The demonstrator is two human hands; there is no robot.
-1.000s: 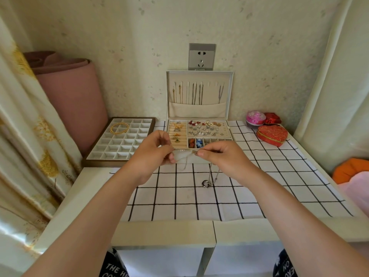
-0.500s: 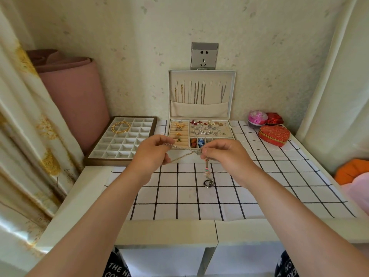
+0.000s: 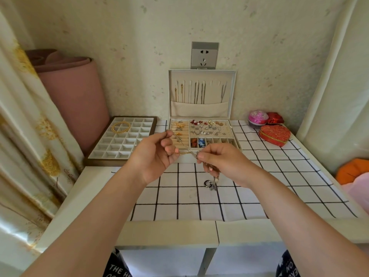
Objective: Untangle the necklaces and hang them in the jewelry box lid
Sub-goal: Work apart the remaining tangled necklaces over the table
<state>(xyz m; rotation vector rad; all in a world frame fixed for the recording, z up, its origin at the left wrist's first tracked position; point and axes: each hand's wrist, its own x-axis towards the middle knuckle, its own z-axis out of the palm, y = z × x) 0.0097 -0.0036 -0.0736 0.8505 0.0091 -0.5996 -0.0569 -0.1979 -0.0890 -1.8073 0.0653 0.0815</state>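
Thin tangled necklace chains (image 3: 186, 149) stretch between both hands above the checked cloth. My left hand (image 3: 154, 154) pinches one end with curled fingers; my right hand (image 3: 221, 158) pinches the other, and a bunched length hangs below it down to a ring pendant (image 3: 208, 183) lying on the cloth. Behind the hands stands the white jewelry box (image 3: 233, 143), its lid (image 3: 202, 75) upright against the wall with several chains hanging over a fabric pocket. The box tray holds earrings, rings and small charms.
An empty-celled grey tray (image 3: 119, 154) with a gold bangle (image 3: 120, 126) sits left of the box. A pink rolled mat (image 3: 73, 100) leans at the back left. A red heart-shaped box (image 3: 274, 135) and two small round boxes sit at the right. Curtains flank both sides.
The hands have drawn apart and the left hand has risen, pulling the chains into a taut slanted line. The pendant has stayed low by the cloth under the right hand.
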